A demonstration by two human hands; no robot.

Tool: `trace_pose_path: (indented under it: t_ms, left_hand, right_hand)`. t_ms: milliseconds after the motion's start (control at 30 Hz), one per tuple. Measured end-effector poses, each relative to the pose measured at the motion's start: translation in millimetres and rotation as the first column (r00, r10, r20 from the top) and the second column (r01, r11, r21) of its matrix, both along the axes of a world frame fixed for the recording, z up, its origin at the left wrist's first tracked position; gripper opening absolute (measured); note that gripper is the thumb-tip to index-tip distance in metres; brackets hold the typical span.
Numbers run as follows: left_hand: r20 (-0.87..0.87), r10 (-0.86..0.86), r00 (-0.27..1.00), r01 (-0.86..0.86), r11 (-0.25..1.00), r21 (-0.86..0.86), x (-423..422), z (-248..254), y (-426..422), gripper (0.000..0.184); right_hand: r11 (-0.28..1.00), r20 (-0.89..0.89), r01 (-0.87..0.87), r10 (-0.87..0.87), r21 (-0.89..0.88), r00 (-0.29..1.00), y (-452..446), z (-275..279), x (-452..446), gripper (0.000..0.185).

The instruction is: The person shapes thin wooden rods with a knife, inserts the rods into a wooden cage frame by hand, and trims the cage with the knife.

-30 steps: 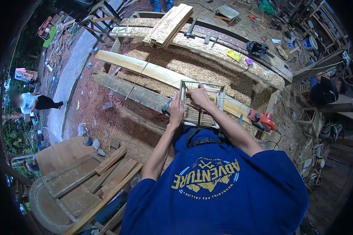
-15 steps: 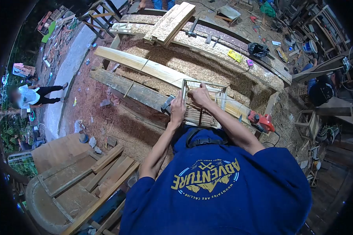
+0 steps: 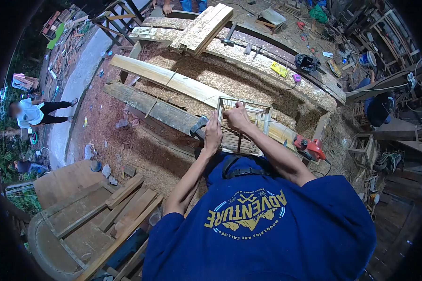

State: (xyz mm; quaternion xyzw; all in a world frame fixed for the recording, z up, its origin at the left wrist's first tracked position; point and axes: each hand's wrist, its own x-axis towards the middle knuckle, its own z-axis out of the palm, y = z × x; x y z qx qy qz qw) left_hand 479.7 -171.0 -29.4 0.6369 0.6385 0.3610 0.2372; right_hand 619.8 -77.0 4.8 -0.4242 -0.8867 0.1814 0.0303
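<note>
A small wooden frame with thin slats, like a cage [image 3: 267, 122], rests close against my body, over the pale plank. My left hand [image 3: 213, 134] is closed around its left side, fingers pointing up along the edge. My right hand [image 3: 237, 116] is closed at the far left part of the frame, with the fingers bent inward; what they pinch is too small to make out. Beside my left hand, a dark metal tool like a hammer head [image 3: 199, 126] lies on the weathered plank [image 3: 150, 104].
A red power tool [image 3: 310, 147] with a cord sits on the right. Beyond the pale plank [image 3: 164, 79] is a shaving-covered bench with stacked boards [image 3: 206, 29] and a clamp-like tool [image 3: 229, 35]. Boards [image 3: 131, 213] lie lower left. A person [image 3: 33, 112] stands left; another's hand [image 3: 167, 9] shows at the top.
My hands keep nearly the same place on the frame. The view has shifted slightly. At the top, more of the other person's hands shows by the bench.
</note>
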Motion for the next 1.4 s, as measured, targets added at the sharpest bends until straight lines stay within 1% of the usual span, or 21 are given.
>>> trace_pose_path:
  t_ms: [33, 200, 267, 367, 400, 500, 533, 567, 667, 767, 800, 867, 1000, 1100, 1200, 1300, 1400]
  left_hand:
    - [0.014, 0.003, 1.000, -0.003, 1.000, 0.001, 1, 1, -1, 0.051]
    - [0.045, -0.005, 0.999, 0.004, 1.000, 0.009, 1, 7, 0, 0.051]
    - [0.004, -0.015, 1.000, 0.015, 1.000, -0.008, 0, 3, -2, 0.050]
    - [-0.020, -0.008, 1.000, 0.008, 1.000, -0.002, -2, -1, 0, 0.048]
    - [-0.020, -0.003, 1.000, 0.003, 1.000, 0.005, 0, 0, -1, 0.048]
    - [-0.048, 0.020, 0.999, -0.019, 1.000, 0.020, 3, -2, -4, 0.049]
    - [-0.067, 0.019, 0.998, -0.016, 0.999, 0.042, 3, -3, -4, 0.049]
    - [-0.086, 0.021, 0.996, -0.016, 0.998, 0.063, 3, -4, -6, 0.049]
    - [-0.079, 0.024, 0.997, -0.021, 0.999, 0.033, 2, -6, -5, 0.050]
    - [-0.067, 0.037, 0.997, -0.033, 0.998, 0.050, 5, -7, -4, 0.050]
    - [-0.036, 0.025, 0.999, -0.024, 1.000, 0.010, 5, -4, -5, 0.050]
    - [-0.020, 0.016, 1.000, -0.016, 0.999, 0.028, 2, -14, -3, 0.050]
    - [0.013, 0.033, 0.999, -0.034, 0.999, 0.030, 2, -16, -3, 0.048]
    - [0.064, 0.029, 0.998, -0.030, 0.999, 0.021, 1, -13, -3, 0.046]
    - [0.087, 0.052, 0.995, -0.049, 0.998, -0.043, 1, -8, -1, 0.045]
    - [0.039, 0.033, 0.999, -0.038, 0.990, 0.137, 0, -17, 2, 0.048]
    - [0.041, 0.043, 0.998, -0.045, 0.997, 0.061, 0, -10, -1, 0.048]
  right_hand:
    - [1.000, 0.011, 0.004, -0.004, 0.005, 1.000, -1, 1, -1, 0.018]
    - [1.000, -0.047, 0.004, -0.004, 0.005, 0.999, 2, -1, -4, 0.010]
    - [1.000, -0.043, 0.007, -0.006, 0.015, 0.999, 0, -3, -1, 0.006]
    - [0.997, -0.170, 0.007, 0.007, 0.082, 0.985, 1, -18, 3, 0.009]
    - [0.997, -0.158, -0.015, 0.027, 0.078, 0.987, 1, -17, 5, 0.012]
    - [0.996, -0.149, -0.011, 0.024, 0.087, 0.989, -1, -15, 8, 0.012]
    - [0.999, -0.104, -0.013, 0.017, 0.040, 0.994, -2, -2, 8, 0.011]
    - [0.997, -0.126, -0.020, 0.029, 0.072, 0.992, -3, -5, 10, 0.011]
    - [0.982, -0.196, -0.043, 0.079, 0.185, 0.977, -4, -2, 23, 0.012]
    - [0.982, -0.272, -0.074, 0.120, 0.175, 0.955, -3, -1, 31, 0.012]
    - [0.986, -0.259, -0.077, 0.113, 0.145, 0.959, -2, -1, 31, 0.012]
    - [0.992, -0.246, -0.072, 0.095, 0.102, 0.965, -1, 0, 30, 0.012]
    - [0.997, -0.227, -0.076, 0.081, 0.033, 0.970, 2, -8, 27, 0.010]
    - [0.997, -0.285, -0.058, 0.070, 0.049, 0.956, 1, -15, 26, 0.007]
    - [0.998, -0.302, -0.008, 0.025, 0.057, 0.953, -1, -12, 23, 0.003]
    - [0.997, -0.309, 0.041, -0.020, 0.062, 0.951, -5, -9, 20, 0.009]
    - [0.995, -0.335, 0.063, -0.032, 0.080, 0.942, -5, -11, 15, 0.013]
